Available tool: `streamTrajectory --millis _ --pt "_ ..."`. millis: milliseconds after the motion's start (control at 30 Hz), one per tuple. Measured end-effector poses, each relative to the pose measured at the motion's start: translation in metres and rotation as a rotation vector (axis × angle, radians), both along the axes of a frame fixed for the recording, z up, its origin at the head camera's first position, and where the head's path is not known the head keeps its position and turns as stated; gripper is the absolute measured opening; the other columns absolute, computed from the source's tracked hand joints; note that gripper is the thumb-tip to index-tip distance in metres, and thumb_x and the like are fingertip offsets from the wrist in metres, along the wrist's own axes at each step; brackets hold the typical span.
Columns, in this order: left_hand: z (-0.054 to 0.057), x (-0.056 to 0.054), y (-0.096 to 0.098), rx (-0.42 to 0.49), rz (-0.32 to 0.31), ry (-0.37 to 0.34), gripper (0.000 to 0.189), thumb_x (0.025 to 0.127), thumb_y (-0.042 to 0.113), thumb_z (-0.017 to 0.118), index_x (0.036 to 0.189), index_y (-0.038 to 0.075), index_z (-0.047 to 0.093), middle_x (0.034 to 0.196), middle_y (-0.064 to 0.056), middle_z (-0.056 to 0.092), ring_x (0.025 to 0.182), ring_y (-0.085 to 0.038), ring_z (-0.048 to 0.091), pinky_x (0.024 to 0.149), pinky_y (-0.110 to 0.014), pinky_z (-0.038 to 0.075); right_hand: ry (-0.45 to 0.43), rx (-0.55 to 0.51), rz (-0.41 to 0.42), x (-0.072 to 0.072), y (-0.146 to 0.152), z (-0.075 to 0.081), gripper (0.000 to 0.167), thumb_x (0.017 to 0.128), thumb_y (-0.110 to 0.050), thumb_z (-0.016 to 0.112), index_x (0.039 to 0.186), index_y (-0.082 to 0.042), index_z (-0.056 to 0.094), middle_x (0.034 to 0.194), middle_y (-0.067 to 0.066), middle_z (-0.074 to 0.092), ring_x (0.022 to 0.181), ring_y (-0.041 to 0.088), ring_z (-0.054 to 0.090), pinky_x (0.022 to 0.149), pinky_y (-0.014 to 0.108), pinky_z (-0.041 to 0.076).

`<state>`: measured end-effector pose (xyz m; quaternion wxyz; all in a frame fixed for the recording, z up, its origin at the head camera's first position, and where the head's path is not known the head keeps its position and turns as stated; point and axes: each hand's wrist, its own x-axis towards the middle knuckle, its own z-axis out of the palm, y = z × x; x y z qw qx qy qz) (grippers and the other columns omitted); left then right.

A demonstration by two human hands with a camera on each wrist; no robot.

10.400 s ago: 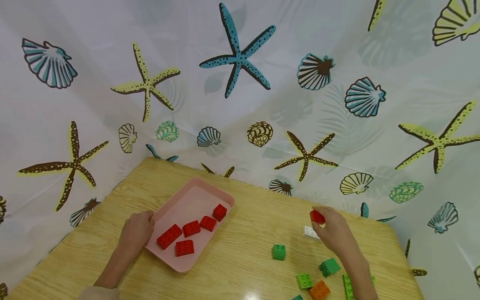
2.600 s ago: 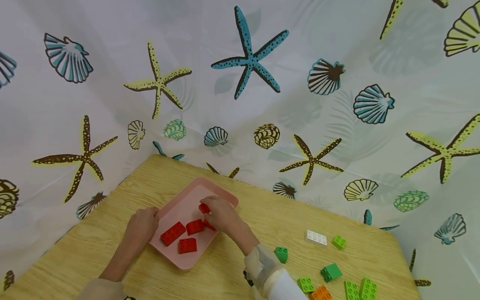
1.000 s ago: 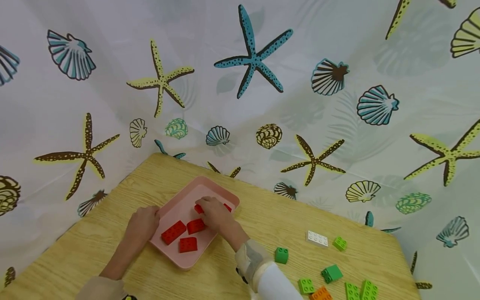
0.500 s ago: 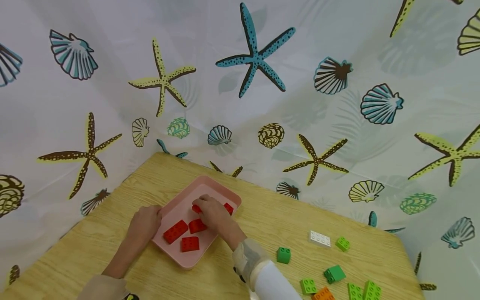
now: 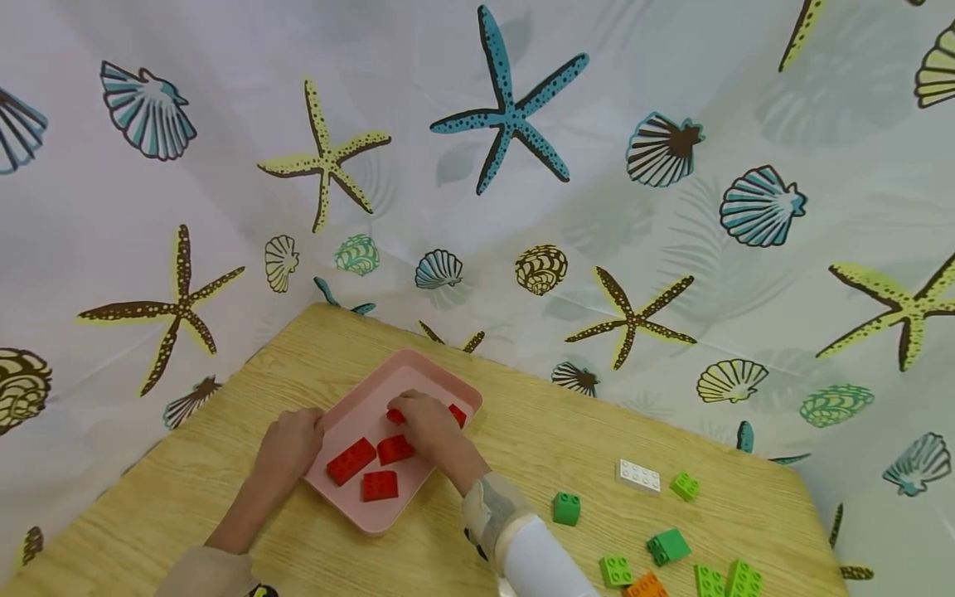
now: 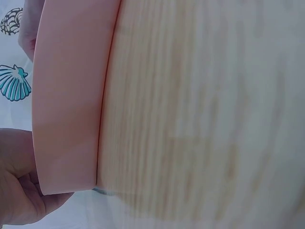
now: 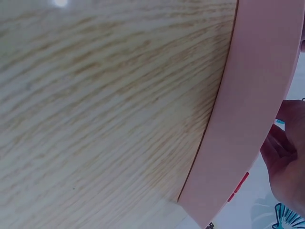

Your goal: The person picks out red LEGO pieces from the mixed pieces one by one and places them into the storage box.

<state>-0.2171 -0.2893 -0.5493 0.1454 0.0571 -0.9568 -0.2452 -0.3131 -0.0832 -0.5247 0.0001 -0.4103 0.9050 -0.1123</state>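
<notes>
A pink tray [image 5: 406,375] lies on the table with several red toy bricks in it. My left hand [image 5: 289,452] grips the tray's left rim, and in the left wrist view its thumb and fingers straddle the tray wall [image 6: 71,105]. Inside the tray, my right hand [image 5: 431,431] pinches a red brick [image 5: 395,416], largely covered by the fingers. Nearby lie a long red brick [image 5: 351,461], a curved-top red brick [image 5: 395,448] and another red brick [image 5: 380,485]. Behind the right hand, a partly hidden red brick [image 5: 458,415] shows at the tray's right side.
On the right of the table [image 5: 515,414] lie a white brick [image 5: 637,475], a small lime brick [image 5: 685,487], a green brick [image 5: 566,508], a darker green one [image 5: 668,546], an orange brick [image 5: 646,585] and several lime bricks. A patterned curtain [image 5: 477,207] hangs behind.
Ten seconds ago my right hand held a red brick beside the white brick; since then it has moved left into the tray. Lately it has only shifted slightly there. The left hand keeps its grip.
</notes>
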Motion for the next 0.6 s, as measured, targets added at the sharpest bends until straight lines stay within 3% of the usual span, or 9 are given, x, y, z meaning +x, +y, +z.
streamTrajectory --millis 600 --pt "0.002 0.001 0.000 0.018 -0.008 -0.015 0.010 0.093 -0.001 0.061 0.094 -0.007 0.069 0.073 -0.013 0.065 0.061 -0.023 0.058 0.055 -0.042 0.050 0.009 0.006 0.021 -0.011 0.000 -0.005 0.022 0.094 -0.011 0.070 0.115 -0.013 0.071 0.107 0.001 0.068 0.095 0.015 0.062 0.087 0.024 0.049"
